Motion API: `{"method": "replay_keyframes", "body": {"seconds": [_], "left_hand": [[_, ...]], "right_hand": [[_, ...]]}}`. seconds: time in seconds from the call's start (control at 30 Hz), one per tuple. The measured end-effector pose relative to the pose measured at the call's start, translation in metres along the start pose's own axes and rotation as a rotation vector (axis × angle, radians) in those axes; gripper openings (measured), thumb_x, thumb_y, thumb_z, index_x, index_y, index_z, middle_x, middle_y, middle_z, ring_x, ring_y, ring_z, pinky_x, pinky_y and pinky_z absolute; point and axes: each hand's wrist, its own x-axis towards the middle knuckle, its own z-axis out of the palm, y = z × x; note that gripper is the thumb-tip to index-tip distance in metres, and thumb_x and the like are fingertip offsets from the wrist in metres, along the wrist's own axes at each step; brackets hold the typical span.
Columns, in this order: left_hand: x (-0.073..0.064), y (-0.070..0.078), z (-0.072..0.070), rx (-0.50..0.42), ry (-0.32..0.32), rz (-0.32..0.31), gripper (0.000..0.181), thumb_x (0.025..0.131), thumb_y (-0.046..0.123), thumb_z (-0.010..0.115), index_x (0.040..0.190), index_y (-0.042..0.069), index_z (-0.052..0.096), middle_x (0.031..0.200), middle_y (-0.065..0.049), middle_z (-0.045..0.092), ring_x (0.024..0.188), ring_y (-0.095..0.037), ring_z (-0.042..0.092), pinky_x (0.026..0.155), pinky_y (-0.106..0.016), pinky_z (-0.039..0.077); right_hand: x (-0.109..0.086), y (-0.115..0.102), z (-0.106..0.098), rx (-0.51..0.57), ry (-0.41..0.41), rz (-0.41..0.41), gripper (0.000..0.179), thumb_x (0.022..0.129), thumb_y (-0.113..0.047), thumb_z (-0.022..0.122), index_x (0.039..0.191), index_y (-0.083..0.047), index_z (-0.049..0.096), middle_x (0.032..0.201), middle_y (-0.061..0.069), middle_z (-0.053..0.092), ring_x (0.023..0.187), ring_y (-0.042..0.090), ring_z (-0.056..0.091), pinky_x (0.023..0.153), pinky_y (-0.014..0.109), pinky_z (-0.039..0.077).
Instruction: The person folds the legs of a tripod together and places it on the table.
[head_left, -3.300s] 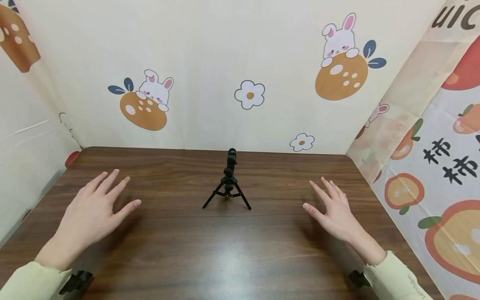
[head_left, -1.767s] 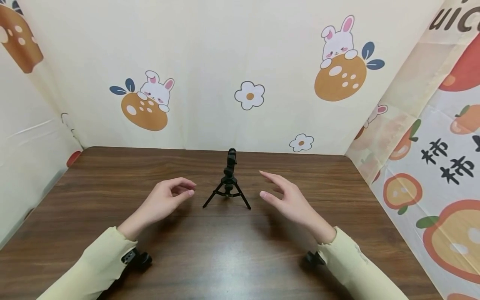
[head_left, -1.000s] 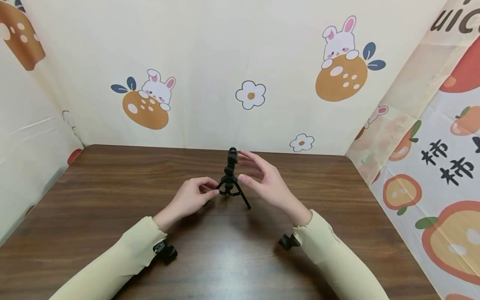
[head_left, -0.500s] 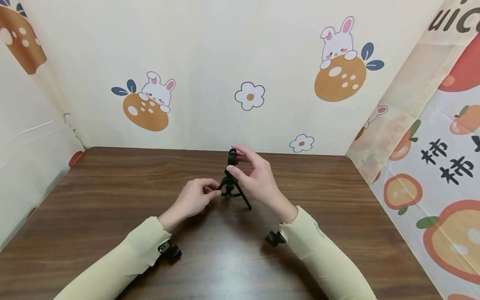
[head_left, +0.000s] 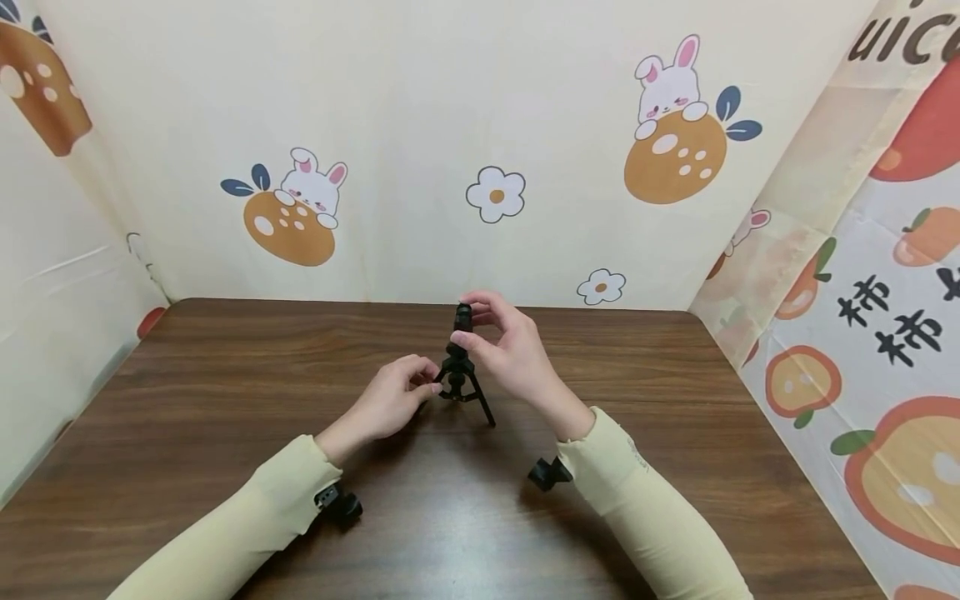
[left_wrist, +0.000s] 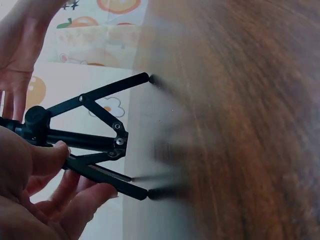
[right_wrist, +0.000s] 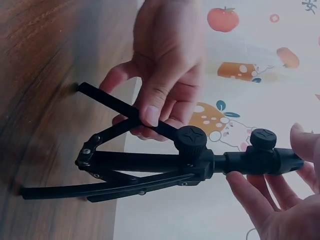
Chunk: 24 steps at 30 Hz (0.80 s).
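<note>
A small black mini tripod (head_left: 456,367) stands near the far middle of the table with its legs spread. My left hand (head_left: 390,396) pinches one tripod leg between thumb and fingers on the left side. From the right, my right hand (head_left: 513,346) grips the upper stem, thumb in front and fingers behind. In the left wrist view the legs (left_wrist: 115,87) show folding braces, their feet close to the table surface. A round knob (right_wrist: 191,137) at the hub and a smaller knob (right_wrist: 263,139) farther up stand out in the right wrist view.
The brown wood-grain table (head_left: 247,367) ends at a pale printed cloth wall (head_left: 405,125) behind the tripod. Another printed cloth (head_left: 900,375) hangs along the right side, and a white one (head_left: 67,292) along the left. Black wrist cameras (head_left: 550,473) hang below both sleeves.
Both hands have come inward from the table's sides to the tripod. The left now pinches a leg and the right grips the upper stem. Lately the tripod has shifted slightly nearer.
</note>
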Motion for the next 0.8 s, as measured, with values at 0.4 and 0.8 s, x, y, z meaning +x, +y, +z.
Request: {"method": "replay_keyframes", "body": {"seconds": [0.4, 0.8], "left_hand": [[-0.004, -0.002, 0.009, -0.082, 0.051, 0.082, 0.005, 0.093, 0.009, 0.071, 0.094, 0.011, 0.066, 0.099, 0.001, 0.061, 0.099, -0.02, 0.063, 0.083, -0.04, 0.05], [-0.003, -0.005, 0.012, -0.248, 0.03, 0.081, 0.009, 0.093, 0.004, 0.069, 0.088, 0.01, 0.065, 0.102, -0.002, 0.056, 0.1, -0.02, 0.061, 0.066, -0.029, 0.052]], "right_hand": [[-0.001, -0.005, -0.005, 0.104, -0.063, 0.105, 0.038, 0.091, -0.009, 0.074, 0.125, -0.016, 0.059, 0.113, 0.007, 0.066, 0.107, 0.021, 0.065, 0.085, 0.042, 0.053], [-0.002, -0.008, -0.007, 0.13, -0.072, 0.117, 0.039, 0.089, -0.01, 0.075, 0.124, -0.016, 0.06, 0.111, 0.007, 0.066, 0.105, 0.021, 0.064, 0.085, 0.043, 0.052]]}}
